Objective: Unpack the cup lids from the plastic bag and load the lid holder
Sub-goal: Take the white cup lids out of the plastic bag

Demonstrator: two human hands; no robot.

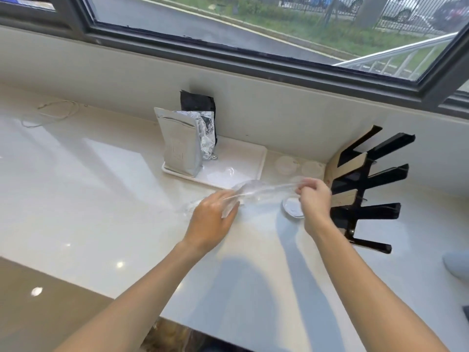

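A clear plastic bag [264, 191] is stretched between both hands just above the white counter. My left hand [215, 217] grips its left end. My right hand [313, 196] pinches its right end. Under my right hand a clear cup lid [291, 208] lies on the counter. Two more clear lids [286, 165] [312, 168] lie behind it near the wall. The black lid holder [368, 189], with several slanted arms, lies to the right of my right hand, touching none of the lids.
A white tray [251, 156] behind the bag carries a silver foil pouch [179, 146], a crumpled foil bag and a black pouch [198, 101]. A thin string [50, 113] lies at the far left. The window wall runs along the back; the counter's front edge is near me.
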